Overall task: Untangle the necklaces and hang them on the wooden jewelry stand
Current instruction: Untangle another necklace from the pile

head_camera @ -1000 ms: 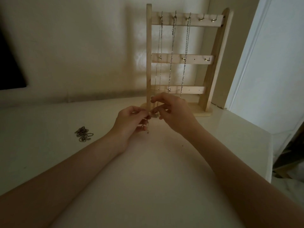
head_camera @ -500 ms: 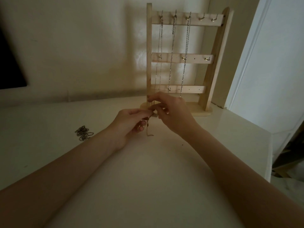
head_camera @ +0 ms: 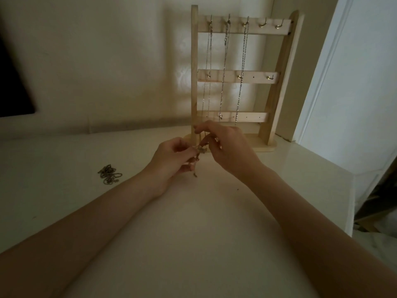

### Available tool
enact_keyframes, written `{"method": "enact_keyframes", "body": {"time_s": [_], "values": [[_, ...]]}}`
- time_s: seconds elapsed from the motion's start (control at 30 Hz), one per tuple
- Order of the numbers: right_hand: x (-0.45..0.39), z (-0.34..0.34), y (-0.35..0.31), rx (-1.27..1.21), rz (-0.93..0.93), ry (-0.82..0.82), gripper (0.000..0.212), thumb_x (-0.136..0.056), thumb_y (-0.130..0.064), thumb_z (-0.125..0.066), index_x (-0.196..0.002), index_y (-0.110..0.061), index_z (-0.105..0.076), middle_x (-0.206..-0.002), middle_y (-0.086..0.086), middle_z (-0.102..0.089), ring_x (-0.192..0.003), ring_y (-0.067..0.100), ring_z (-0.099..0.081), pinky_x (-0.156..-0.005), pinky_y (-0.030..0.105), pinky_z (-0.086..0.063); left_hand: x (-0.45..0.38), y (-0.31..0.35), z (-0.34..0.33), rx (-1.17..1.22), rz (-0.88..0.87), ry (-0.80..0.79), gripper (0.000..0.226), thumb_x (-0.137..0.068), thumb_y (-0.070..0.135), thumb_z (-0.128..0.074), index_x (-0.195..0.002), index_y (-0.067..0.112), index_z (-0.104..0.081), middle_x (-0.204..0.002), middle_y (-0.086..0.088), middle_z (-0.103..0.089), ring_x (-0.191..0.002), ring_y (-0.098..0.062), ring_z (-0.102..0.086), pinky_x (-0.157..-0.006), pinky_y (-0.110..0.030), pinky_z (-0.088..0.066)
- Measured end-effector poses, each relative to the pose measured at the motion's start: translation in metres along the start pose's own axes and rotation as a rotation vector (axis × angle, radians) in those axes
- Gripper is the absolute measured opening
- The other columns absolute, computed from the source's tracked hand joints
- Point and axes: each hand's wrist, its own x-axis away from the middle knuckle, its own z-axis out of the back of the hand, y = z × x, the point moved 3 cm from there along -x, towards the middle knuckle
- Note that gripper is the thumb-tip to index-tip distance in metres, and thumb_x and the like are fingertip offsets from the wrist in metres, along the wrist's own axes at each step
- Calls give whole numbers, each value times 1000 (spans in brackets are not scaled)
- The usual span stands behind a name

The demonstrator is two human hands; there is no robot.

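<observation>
A wooden jewelry stand [head_camera: 279, 82] with three rows of small hooks stands at the back of the white table. Three chains [head_camera: 223, 74] hang from its top-left hooks. In front of the stand's base, my left hand [head_camera: 171, 160] and my right hand [head_camera: 229, 149] meet and both pinch a small knotted necklace [head_camera: 198, 152]; a short end of it dangles below my left fingers. Another tangled chain [head_camera: 109, 174] lies loose on the table to the left.
The white table [head_camera: 193, 233] ends at an edge on the right, beside a white door frame [head_camera: 322, 72]. A pale wall stands behind the stand, with a dark panel [head_camera: 10, 82] at the far left.
My hands have stayed in front of the stand's base, with small finger movements on the knot. The dangling end below my left hand has shifted a little.
</observation>
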Motion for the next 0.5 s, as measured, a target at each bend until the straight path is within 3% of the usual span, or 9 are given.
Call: {"method": "enact_keyframes", "body": {"time_s": [0.23,0.43,0.5], "values": [[1,-4,-13,31,66,-24,32,-83,-5,-42,-107,-12,-64,-96,5,-72,-82,24,-67,-68,41,-53,0,-1,6,-28,-30,107,20,-86,2,-57,-72,11,-47,-63,-5,-59,-41,-4,-55,-36,-14,-34],[0,-1,-3,21,15,3,30,-86,-1,-46,-108,-13,-63,-98,5,-71,-83,23,-67,-70,44,-54,-3,0,6,101,108,41,1,-89,10,-56,-88,11,-56,-71,-2,-65,-49,-6,-60,-38,-14,-37],[0,-1,-3,17,18,10,31,-86,-2,-45,-108,-13,-63,-100,5,-71,-85,24,-67,-71,44,-54,-2,1,4,102,125,3,9,-89,13,-57,-96,8,-59,-74,-1,-63,-51,-7,-59,-39,-14,-36]]}}
